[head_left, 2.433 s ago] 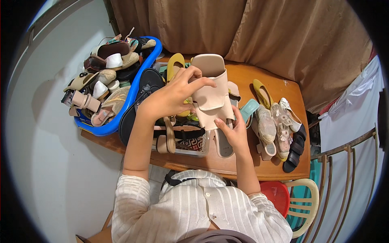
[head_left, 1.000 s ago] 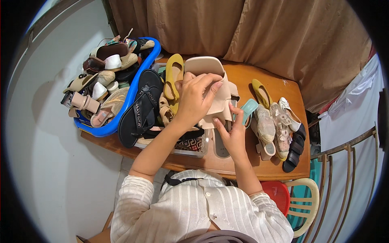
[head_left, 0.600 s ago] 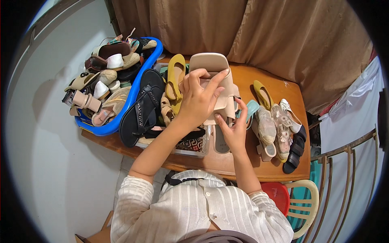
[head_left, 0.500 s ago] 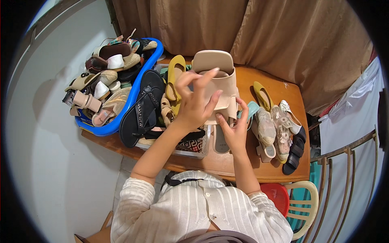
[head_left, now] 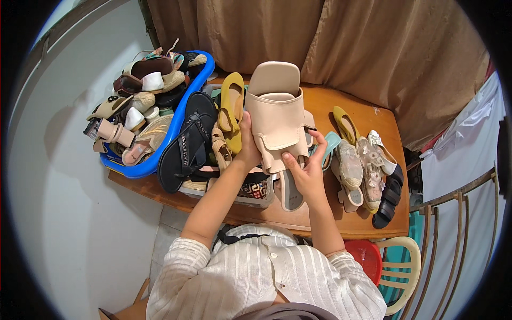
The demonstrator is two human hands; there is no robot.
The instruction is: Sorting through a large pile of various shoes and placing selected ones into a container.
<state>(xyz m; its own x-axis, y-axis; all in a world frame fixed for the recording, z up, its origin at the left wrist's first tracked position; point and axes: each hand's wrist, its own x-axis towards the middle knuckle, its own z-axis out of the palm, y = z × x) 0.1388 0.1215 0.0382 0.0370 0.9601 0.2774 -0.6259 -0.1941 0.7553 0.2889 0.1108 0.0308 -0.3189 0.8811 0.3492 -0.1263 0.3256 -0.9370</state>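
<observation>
Between my two hands is a beige slide sandal (head_left: pixel 276 120) with a square toe and a wide upper strap. My left hand (head_left: pixel 248 143) wraps around its left side, most of the fingers hidden behind it. My right hand (head_left: pixel 309 173) grips the lower right, thumb on the front and forefinger raised. A second beige sandal with a grey insole (head_left: pixel 292 192) shows beneath, partly covered by the first and by my right hand. To the left, a mustard flat shoe (head_left: pixel 232 101) lies close to my left hand.
A blue basin (head_left: pixel 209 69) heaped with shoes stands at the left, a large black thong sandal (head_left: pixel 189 144) against it. Below it sits a clear plastic box (head_left: pixel 261 201) of shoes. Shoes line the right side, including a black strappy sandal (head_left: pixel 388 200). A red stool (head_left: pixel 364 261) stands near right.
My left hand has come down from above the sandal's front to hold its left side. The sandal has shifted slightly left and more of its strap shows.
</observation>
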